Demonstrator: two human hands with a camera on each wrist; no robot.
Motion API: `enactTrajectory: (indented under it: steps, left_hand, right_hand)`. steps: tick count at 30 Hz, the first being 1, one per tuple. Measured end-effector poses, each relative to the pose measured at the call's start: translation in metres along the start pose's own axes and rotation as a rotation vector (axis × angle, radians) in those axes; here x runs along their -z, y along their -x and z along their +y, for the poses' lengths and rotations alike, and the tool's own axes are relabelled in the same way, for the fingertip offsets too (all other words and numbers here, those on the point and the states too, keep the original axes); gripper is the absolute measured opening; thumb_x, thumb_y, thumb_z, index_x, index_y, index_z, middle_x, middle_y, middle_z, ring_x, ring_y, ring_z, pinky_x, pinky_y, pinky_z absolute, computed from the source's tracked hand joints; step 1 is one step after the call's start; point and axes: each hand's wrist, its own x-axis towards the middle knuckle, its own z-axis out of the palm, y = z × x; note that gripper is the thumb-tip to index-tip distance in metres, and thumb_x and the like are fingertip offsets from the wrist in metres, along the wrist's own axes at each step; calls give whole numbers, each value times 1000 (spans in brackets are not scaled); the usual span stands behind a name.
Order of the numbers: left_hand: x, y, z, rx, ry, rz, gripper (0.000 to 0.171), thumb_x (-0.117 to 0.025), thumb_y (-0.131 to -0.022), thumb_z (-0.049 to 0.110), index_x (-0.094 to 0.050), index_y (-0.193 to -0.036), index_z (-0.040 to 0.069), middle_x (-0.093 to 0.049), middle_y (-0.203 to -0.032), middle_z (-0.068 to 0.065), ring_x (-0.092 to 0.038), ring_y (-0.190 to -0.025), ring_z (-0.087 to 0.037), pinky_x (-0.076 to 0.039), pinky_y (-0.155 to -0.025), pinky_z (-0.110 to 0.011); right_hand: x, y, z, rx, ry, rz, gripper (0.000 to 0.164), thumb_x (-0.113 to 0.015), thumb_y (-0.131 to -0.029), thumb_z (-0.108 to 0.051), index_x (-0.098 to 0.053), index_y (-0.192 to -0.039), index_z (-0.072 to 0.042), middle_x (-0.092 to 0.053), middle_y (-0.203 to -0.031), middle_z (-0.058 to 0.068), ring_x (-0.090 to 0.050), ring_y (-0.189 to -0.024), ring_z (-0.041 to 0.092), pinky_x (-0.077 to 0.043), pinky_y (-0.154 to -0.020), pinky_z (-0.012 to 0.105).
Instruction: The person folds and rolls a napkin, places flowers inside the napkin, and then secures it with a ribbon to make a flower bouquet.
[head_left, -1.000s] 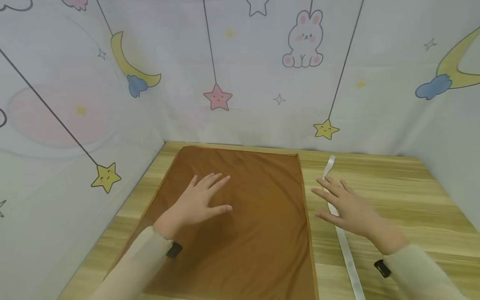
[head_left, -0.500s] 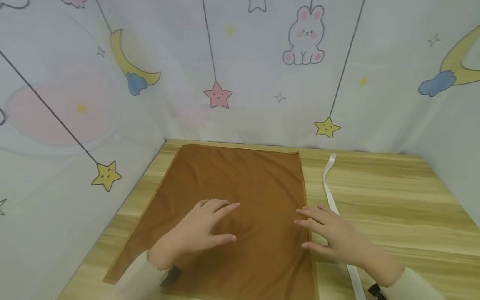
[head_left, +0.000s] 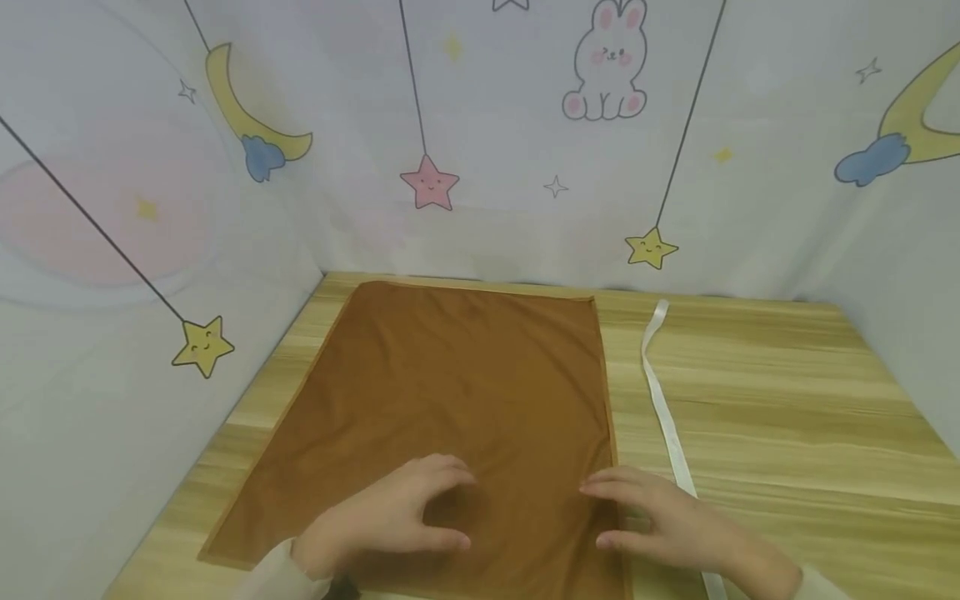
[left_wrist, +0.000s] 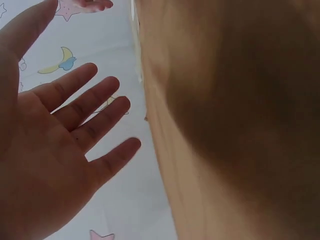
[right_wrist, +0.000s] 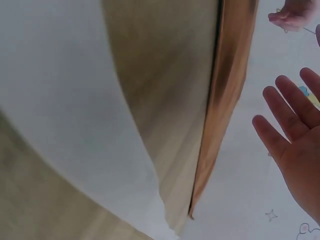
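A brown cloth [head_left: 480, 375] lies spread on the wood-grain table, with shallow creases across it. Over its near part is my left hand [head_left: 397, 510], fingers relaxed and thumb apart, holding nothing. In the left wrist view the palm of that left hand [left_wrist: 60, 130] is bare and its fingers are spread. My right hand [head_left: 667, 518] hovers by the cloth's right edge, fingers slightly bent and nothing between them. Its forearm side covers part of a white ribbon [head_left: 662, 404], which runs lengthwise beside the cloth. The right wrist view shows the ribbon [right_wrist: 75, 100] large and close.
The wood-grain table [head_left: 787, 400] extends right of the ribbon. White fabric walls [head_left: 510, 242] printed with stars, moons and a rabbit enclose the table at the back and both sides.
Both hands have drawn back toward the near edge of the table, the right one also shifting left to the cloth's edge. Their fingers have bent a little. Cloth and ribbon lie as before.
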Motion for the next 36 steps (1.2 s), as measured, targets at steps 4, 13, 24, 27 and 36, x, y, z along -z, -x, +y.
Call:
enactTrajectory:
  steps: [4, 13, 24, 27, 36]
  left_hand:
    - [-9, 5, -2, -49, 128, -46, 51, -65, -89, 47, -58, -123, 10, -56, -120, 4, -51, -113, -10, -43, -98, -30]
    - [-22, 12, 1, -71, 214, -103, 45, -67, -89, 42, -58, -122, 13, -57, -118, 7, -51, -112, -7, -44, -96, -28]
    - [-22, 16, 0, -125, 169, -142, 34, -75, -83, 32, -64, -109, 13, -58, -109, 8, -51, -104, -2, -45, -90, -22]
    - [-23, 17, -2, -149, 138, -135, 31, -78, -80, 29, -64, -103, 14, -58, -102, 10, -51, -99, 0, -44, -87, -19]
    - [-23, 9, -6, -181, 75, -168, 25, -82, -70, 24, -62, -82, 16, -53, -80, 12, -42, -77, 6, -36, -72, -8]
  right_hand:
    - [-9, 6, 1, 57, -77, 16, 43, -74, -85, -24, -62, -123, -7, -63, -118, 2, -61, -104, 14, -51, -85, 25]
    - [-19, 15, -2, 87, -120, -13, 36, -75, -84, -26, -66, -116, -11, -63, -112, -3, -60, -100, 10, -49, -83, 24]
    - [-21, 19, -5, 73, -225, -151, 31, -76, -81, -14, -69, -111, -16, -63, -106, -12, -57, -99, 2, -47, -84, 20]
    - [-23, 18, -6, 60, -238, -176, 33, -77, -76, -11, -69, -108, -18, -63, -104, -13, -57, -97, 1, -47, -83, 19]
    - [-25, 14, -4, 61, -233, -235, 24, -79, -72, -15, -66, -91, -21, -58, -90, -16, -51, -85, -5, -41, -76, 12]
